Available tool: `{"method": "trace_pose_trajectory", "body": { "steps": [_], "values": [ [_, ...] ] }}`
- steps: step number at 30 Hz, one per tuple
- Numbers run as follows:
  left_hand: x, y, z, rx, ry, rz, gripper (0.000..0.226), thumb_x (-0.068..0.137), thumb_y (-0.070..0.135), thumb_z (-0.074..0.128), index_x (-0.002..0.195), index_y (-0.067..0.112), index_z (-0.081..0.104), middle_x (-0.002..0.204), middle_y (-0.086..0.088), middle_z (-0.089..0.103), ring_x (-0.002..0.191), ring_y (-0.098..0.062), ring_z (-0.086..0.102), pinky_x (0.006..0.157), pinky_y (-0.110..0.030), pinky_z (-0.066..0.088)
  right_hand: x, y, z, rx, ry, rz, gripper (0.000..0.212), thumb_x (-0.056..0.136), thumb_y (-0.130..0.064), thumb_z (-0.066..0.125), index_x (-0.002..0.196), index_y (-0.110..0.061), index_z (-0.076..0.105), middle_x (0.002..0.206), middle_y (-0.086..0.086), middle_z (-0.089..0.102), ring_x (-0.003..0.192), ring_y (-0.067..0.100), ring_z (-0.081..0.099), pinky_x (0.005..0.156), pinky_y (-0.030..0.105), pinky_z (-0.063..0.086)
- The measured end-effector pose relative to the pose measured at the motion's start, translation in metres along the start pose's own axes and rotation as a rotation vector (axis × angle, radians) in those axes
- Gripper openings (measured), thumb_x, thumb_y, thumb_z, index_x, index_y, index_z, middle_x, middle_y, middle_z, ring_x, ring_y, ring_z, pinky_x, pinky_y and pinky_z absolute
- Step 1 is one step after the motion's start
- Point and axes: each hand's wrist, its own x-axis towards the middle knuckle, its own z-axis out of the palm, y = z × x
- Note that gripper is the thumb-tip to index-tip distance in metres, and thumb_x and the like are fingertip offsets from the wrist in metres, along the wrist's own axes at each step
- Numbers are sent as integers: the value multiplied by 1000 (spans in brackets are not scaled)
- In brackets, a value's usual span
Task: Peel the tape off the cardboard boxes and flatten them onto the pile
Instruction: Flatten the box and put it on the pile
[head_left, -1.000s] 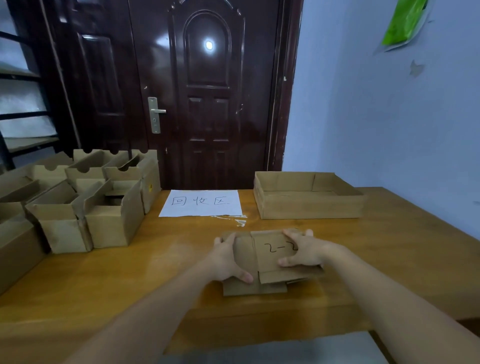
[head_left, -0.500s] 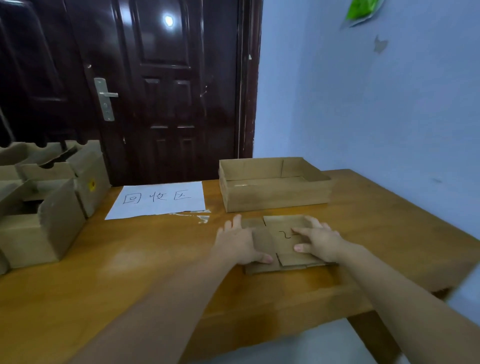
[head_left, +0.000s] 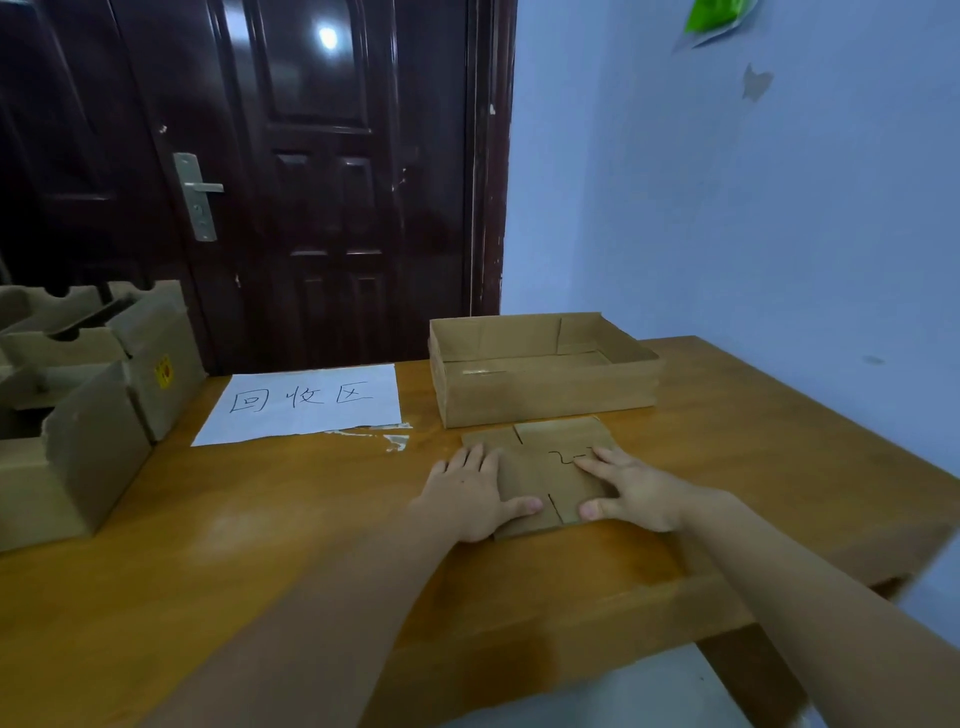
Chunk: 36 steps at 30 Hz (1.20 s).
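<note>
Both my hands flat on the flattened cardboard box (head_left: 545, 478), which lies on the wooden table (head_left: 260, 519) just in front of the shallow open cardboard tray (head_left: 545, 400). My left hand (head_left: 467, 493) presses its left part, fingers straight and spread, thumb lying across the cardboard toward the middle; nothing grasped. My right hand (head_left: 631, 488) presses the right part, fingers straight, thumb tip down on the near edge; nothing grasped here either, palm just pushing. Flattened box shows slits between its flaps and a handwritten mark partly covered by my right fingers. White paper sign (head_left: 311, 402) with handwritten characters lies left of the tray, bits of torn tape (head_left: 395, 439) at its near right corner. Unflattened cardboard boxes (head_left: 88, 415) stand grouped at the table's left end, well apart from my hands. Dark door (head_left: 322, 182) behind the table, blue wall (head_left: 753, 234) on the right.
</note>
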Motion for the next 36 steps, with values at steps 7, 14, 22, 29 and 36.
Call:
{"method": "trace_pose_trajectory", "body": {
  "steps": [7,14,22,29,36],
  "values": [
    [-12,2,-14,7,108,76,94,90,81,42,160,21,28,167,-3,29,151,-25,29,124,-46,24,-14,-34,-15,-108,36,-63,79,95,-57,59,160,-28,26,167,1,22,153,24,21,124,43,23],
    [-76,-49,-55,62,140,126,81,96,71,43,161,27,24,167,2,28,152,-21,28,123,-44,27,-25,-119,-27,-133,207,-215,69,102,-54,49,161,-27,24,164,-2,30,147,19,35,119,38,33],
    [-179,-142,-97,113,253,-46,73,100,64,44,160,26,28,163,2,34,148,-21,34,120,-42,32,-22,-256,-30,-162,262,-488,66,101,-47,51,160,-28,27,164,-7,30,146,13,35,117,30,32],
    [-257,-213,-127,169,308,-171,71,102,60,41,159,19,30,161,-2,38,145,-23,37,119,-40,32,-18,-386,-26,-174,257,-670,62,103,-46,45,160,-30,25,165,-7,27,150,17,29,121,40,27],
    [-338,-280,-147,228,360,-351,66,103,59,39,157,21,34,156,-3,45,140,-23,43,117,-42,37,-15,-507,-11,-198,249,-878,67,100,-50,48,159,-24,30,158,0,40,139,21,44,112,39,41]
  ]
}}
